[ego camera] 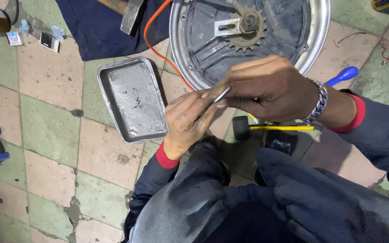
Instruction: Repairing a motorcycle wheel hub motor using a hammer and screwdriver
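Observation:
My left hand (pixel 186 121) and my right hand (pixel 266 87) meet in the middle of the view, above my knees. Together they pinch a small thin metal piece (pixel 222 94), a flat silvery strip that sticks out between the fingertips. A metal bracelet circles my right wrist. Just beyond my hands lies a round metal wheel hub (pixel 314 40) with a dark inner plate and a toothed sprocket (pixel 247 27) at its middle.
A dented metal tray (pixel 113 85) with a few small parts lies left of my hands on the tiled floor. A rubber mallet (pixel 242 128) with a yellow handle rests under my right wrist. A hammer head, an orange cable and dark cloth lie at the top. A blue object sits at far left.

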